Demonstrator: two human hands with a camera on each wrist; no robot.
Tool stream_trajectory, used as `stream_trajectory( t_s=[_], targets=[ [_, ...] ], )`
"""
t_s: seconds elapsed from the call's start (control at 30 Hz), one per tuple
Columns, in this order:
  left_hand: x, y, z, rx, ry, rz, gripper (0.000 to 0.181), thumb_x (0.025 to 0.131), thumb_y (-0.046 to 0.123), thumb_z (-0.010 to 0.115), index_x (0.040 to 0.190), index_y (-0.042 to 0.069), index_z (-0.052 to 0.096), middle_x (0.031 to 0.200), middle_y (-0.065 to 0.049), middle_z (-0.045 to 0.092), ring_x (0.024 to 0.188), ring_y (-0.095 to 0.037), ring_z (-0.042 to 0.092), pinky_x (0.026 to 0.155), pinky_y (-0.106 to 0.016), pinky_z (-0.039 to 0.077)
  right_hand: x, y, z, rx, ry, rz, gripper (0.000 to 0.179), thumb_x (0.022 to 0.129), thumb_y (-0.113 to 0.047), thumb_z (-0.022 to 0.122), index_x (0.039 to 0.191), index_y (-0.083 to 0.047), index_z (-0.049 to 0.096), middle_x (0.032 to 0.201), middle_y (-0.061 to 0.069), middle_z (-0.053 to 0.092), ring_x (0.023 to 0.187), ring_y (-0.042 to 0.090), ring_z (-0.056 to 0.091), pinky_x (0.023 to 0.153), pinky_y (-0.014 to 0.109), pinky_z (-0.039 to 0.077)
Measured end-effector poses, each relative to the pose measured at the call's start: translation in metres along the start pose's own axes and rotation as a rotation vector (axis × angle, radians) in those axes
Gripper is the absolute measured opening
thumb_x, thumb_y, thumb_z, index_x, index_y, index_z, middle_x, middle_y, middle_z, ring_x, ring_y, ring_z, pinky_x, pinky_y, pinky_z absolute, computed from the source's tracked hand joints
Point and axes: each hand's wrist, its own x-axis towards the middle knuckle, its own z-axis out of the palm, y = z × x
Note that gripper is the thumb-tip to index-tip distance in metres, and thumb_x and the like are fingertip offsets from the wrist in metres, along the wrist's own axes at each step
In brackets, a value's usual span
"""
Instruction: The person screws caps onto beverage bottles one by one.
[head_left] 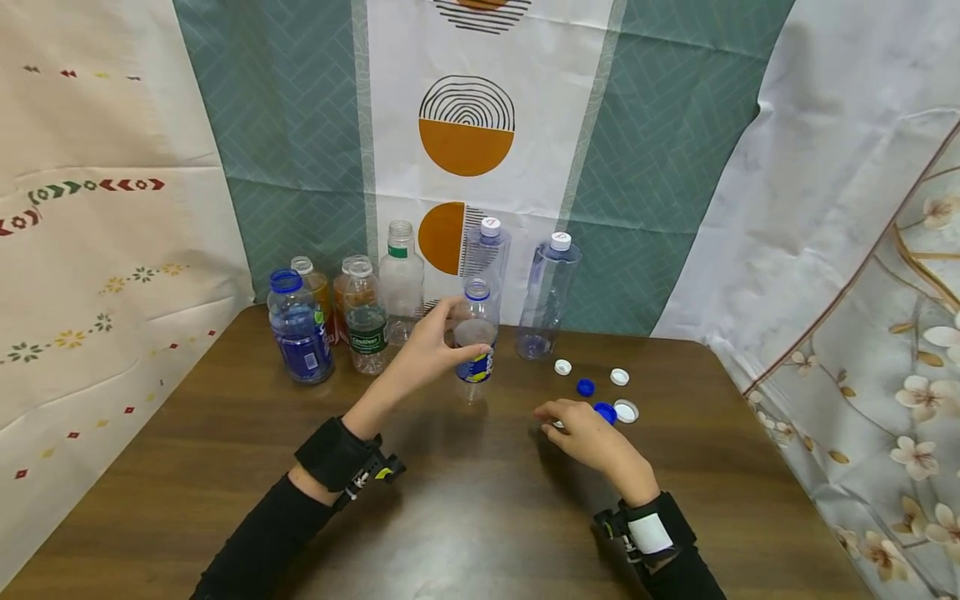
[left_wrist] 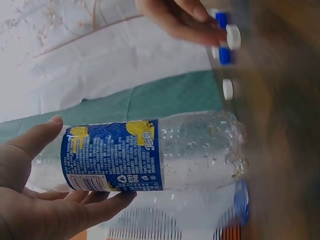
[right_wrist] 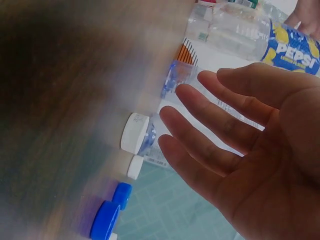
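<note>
Over the table [head_left: 450,517], someone's left hand [head_left: 433,337] grips a Pepsi bottle [head_left: 476,327] while the right hand [head_left: 588,435] hovers, relaxed, beside scattered caps [head_left: 586,387]

The left hand [head_left: 429,343] holds a clear bottle [head_left: 477,327] with a blue and yellow label, and the bottle is upright. The right hand [head_left: 583,432] is over a white cap [head_left: 558,424] and hides some of it. Just past that hand, a big blue cap [head_left: 604,413] and a wide white cap [head_left: 626,411] sit side by side. Farther back are a small blue cap [head_left: 586,387] and two small white caps [head_left: 619,377]. On the left of the brown worktop [head_left: 450,525], a bunch of bottles [head_left: 366,323] stands close together. Two tall clear bottles [head_left: 546,292] with white tops stand at the far side, one behind the held bottle
</note>
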Motion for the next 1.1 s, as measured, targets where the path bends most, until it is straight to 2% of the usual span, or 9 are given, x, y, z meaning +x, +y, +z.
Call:
stream_trajectory(
  t_s=[0.2,0.33,0.57,0.73,0.9,1.1],
  targets=[
    [0.001,0.000,0.036,-0.006,-0.076,-0.001,0.073,0.087,0.028,0.083,0.145,0.008,0.044,0.139,-0.015,0.056,0.121,-0.032,0.061,0.093,-0.045,0.056,-0.002,0.001,0.002,0.000,0.018,0.014,0.022,0.095,-0.002,0.065,0.116,0.002,0.070,0.110,0.012,0.072,0.103,0.028,0.070,0.088,0.045,0.058],
    [-0.004,-0.002,0.050,0.006,-0.123,-0.011,0.072,0.087,0.027,0.083,0.144,0.006,0.044,0.142,-0.016,0.055,0.122,-0.033,0.061,0.094,-0.043,0.056,-0.002,0.001,0.003,0.004,0.027,0.010,0.020,0.095,-0.002,0.065,0.115,0.002,0.071,0.108,0.011,0.073,0.101,0.027,0.070,0.086,0.043,0.058],
    [-0.003,-0.004,0.052,0.023,-0.143,-0.037,0.077,0.085,0.023,0.085,0.146,0.007,0.042,0.143,-0.016,0.054,0.125,-0.035,0.058,0.097,-0.046,0.055,-0.002,0.000,0.004,0.011,0.031,0.021,0.020,0.095,-0.002,0.066,0.114,0.001,0.071,0.109,0.011,0.073,0.101,0.027,0.070,0.086,0.044,0.058],
    [-0.003,-0.008,0.054,0.049,-0.179,-0.009,0.080,0.082,0.015,0.087,0.146,0.005,0.040,0.143,-0.018,0.053,0.123,-0.034,0.060,0.094,-0.044,0.056,-0.002,0.000,0.004,0.018,0.025,0.026,0.021,0.095,-0.002,0.065,0.115,0.002,0.070,0.108,0.012,0.072,0.101,0.028,0.070,0.086,0.044,0.058],
    [-0.004,-0.010,0.059,0.051,-0.182,0.028,0.077,0.082,0.012,0.087,0.143,0.005,0.041,0.144,-0.018,0.052,0.123,-0.034,0.059,0.093,-0.044,0.056,-0.001,0.002,0.003,0.004,0.025,0.038,0.021,0.094,-0.003,0.066,0.115,0.000,0.070,0.107,0.011,0.073,0.101,0.029,0.070,0.086,0.044,0.058],
    [-0.005,-0.007,0.060,0.042,-0.180,0.017,0.077,0.083,0.013,0.086,0.144,0.006,0.039,0.145,-0.017,0.052,0.122,-0.033,0.059,0.091,-0.042,0.056,-0.003,0.007,-0.008,-0.023,0.052,0.024,0.021,0.095,-0.002,0.065,0.115,0.002,0.070,0.108,0.013,0.073,0.099,0.030,0.070,0.085,0.045,0.058]
  ],
)
